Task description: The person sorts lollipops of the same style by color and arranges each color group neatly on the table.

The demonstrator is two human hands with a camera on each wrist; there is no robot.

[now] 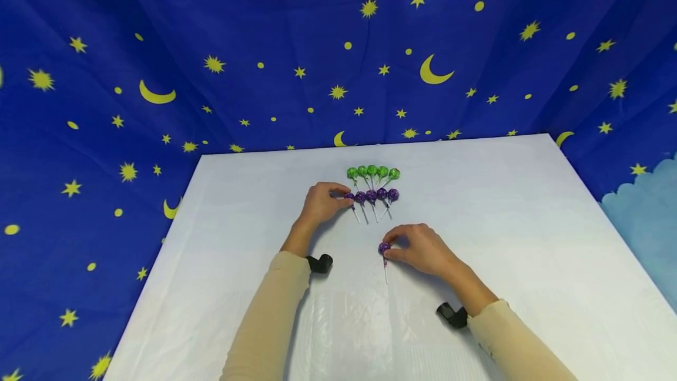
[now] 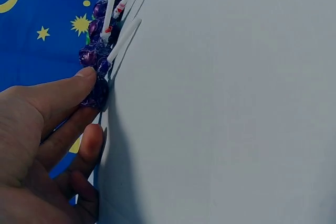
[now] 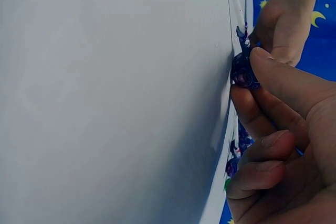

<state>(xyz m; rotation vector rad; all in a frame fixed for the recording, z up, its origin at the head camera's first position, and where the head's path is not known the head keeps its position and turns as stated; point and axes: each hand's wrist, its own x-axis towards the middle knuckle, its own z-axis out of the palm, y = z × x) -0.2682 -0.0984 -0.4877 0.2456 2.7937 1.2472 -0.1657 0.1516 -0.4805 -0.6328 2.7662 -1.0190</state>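
My left hand (image 1: 321, 203) pinches the head of the leftmost purple lollipop (image 2: 94, 95) in a row of several purple lollipops (image 1: 371, 196). Their sticks point toward me on the white table. Closer to me, my right hand (image 1: 423, 249) holds a separate purple lollipop (image 1: 384, 247) by its wrapped head, between thumb and fingertips. Its white stick (image 1: 386, 273) points toward the near edge. Just beyond the purple row lie several green lollipops (image 1: 372, 170), heads away from me and sticks converging toward the purple heads.
The white table (image 1: 243, 193) meets a blue cloth (image 1: 254, 28) with yellow moons and stars at the back and sides. A black wrist device (image 1: 320, 263) sits at my left cuff and another black device (image 1: 452, 315) at my right cuff.
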